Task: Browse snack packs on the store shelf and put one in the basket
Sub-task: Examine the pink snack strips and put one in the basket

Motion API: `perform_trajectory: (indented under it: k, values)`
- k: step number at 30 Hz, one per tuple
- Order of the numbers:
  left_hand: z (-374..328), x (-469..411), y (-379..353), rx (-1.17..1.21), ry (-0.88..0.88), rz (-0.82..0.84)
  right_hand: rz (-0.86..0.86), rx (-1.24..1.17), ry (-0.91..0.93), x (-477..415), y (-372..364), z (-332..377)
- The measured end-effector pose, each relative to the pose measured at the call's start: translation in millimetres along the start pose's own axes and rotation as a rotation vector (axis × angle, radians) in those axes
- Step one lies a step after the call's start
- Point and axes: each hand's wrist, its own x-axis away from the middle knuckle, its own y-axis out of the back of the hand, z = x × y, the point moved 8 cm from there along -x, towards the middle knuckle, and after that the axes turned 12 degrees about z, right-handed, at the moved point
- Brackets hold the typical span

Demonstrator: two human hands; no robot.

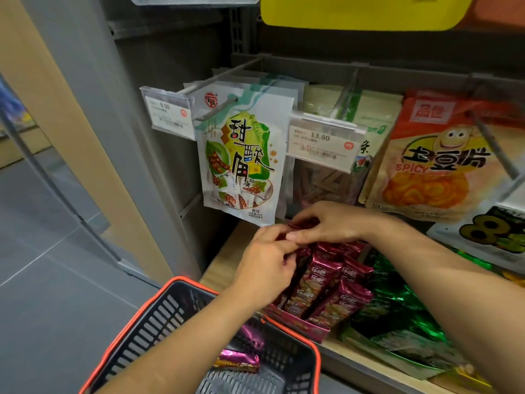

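Closest in, a basket (159, 317) of dark slotted plastic with an orange rim sits below the shelf edge. Two shiny pink foil packs (238, 362) lie on its grid floor, partly hidden by the left forearm crossing over it. Past the basket, the left hand (264, 268) and right hand (326, 223) meet just above an open red card box (298, 329) on the pale wood shelf (227, 245). Between them is one dark red snack pack (301, 224), raised above the row. The right grip pinches its crimped top edge between thumb and fingers, and the left grip curls onto its lower part. The box holds more upright red foil packs (321, 282), glossy and creased. Crinkled green foil packs (397, 308) lie just beside the box. Behind, flat bags hang on metal pegs: a white-and-green bag (238, 155), a clear-windowed bag of brown sticks (326, 183) and an orange bag (431, 160). Clear plastic price tags (324, 143) hang in front.
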Motion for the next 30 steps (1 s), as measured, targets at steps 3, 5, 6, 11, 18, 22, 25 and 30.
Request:
perform_trajectory:
  k: [3, 5, 6, 11, 18, 22, 25, 30]
  values:
    - [4.2, 3.3, 1.1, 0.067, 0.03, -0.06, 0.052, -0.004, -0.03, 1.3, -0.7, -10.7]
    - [9.5, 1.8, 2.6, 0.092, 0.07, -0.069, -0.012, 0.026, -0.019, 0.7, 1.3, -14.1]
    - [11.7, 0.3, 2.2, 0.092, 0.084, -0.057, -0.103, 0.059, -0.001, 0.7, 5.5, -13.4]
    - [4.4, -2.9, -11.9, 0.136, 0.073, 0.075, -0.435, 0.019, 0.049, 1.7, 11.7, -13.9]
    - [-0.9, -14.9, -19.0, -0.083, 0.12, 0.117, -0.45, 0.017, 0.044, 4.0, 8.3, -18.3]
    - [2.8, -25.9, -28.4, 0.018, 0.139, 0.35, -0.497, 0.106, -0.002, 12.5, 11.6, -18.6]
    - [8.0, -26.7, -16.9, 0.213, 0.205, 0.281, -0.537, 0.198, -0.079, 16.0, 13.6, -13.3]
    - [2.3, -11.2, -18.9, 0.115, 0.146, 0.196, -0.53, 0.221, -0.177, 10.0, 9.3, -4.1]
